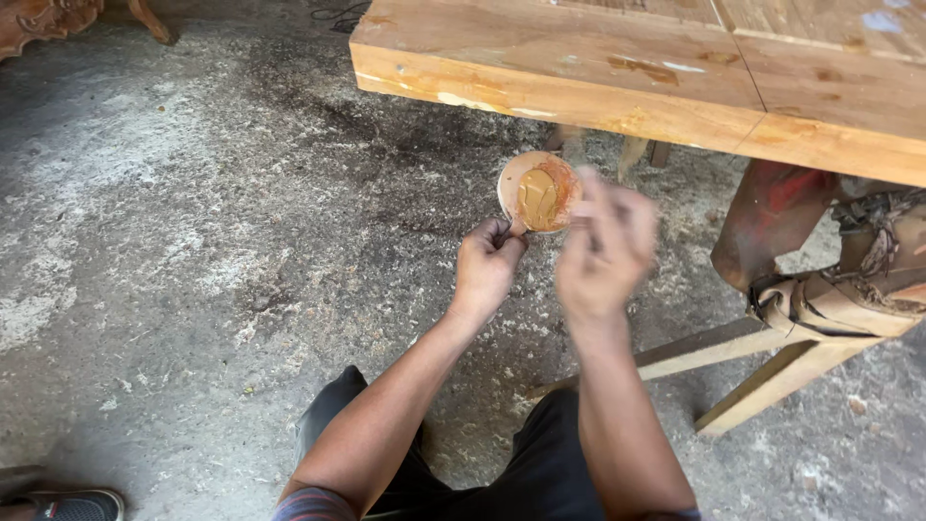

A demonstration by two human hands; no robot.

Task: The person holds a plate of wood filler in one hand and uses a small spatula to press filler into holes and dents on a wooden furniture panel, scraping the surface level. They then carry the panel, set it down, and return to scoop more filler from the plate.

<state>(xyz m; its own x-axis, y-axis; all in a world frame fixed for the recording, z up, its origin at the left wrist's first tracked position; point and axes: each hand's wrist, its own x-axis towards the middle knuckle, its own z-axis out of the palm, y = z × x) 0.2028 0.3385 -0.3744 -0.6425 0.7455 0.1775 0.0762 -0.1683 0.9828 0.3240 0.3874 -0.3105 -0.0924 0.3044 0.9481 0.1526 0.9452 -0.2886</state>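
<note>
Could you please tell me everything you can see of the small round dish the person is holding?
The small round dish is a shallow disc, pale at its rim and stained orange-brown. A thick smear of tan paste fills its middle. It is tilted up, its face toward the camera, held in the air below the edge of the wooden slab and above the dusty floor. The left hand pinches its lower edge. The right hand, blurred, is at its right side; whether it touches is unclear.

A big wooden slab (675,77) overhangs the dusty concrete floor (193,222); a worn stool (820,289) stands beneath it
</note>
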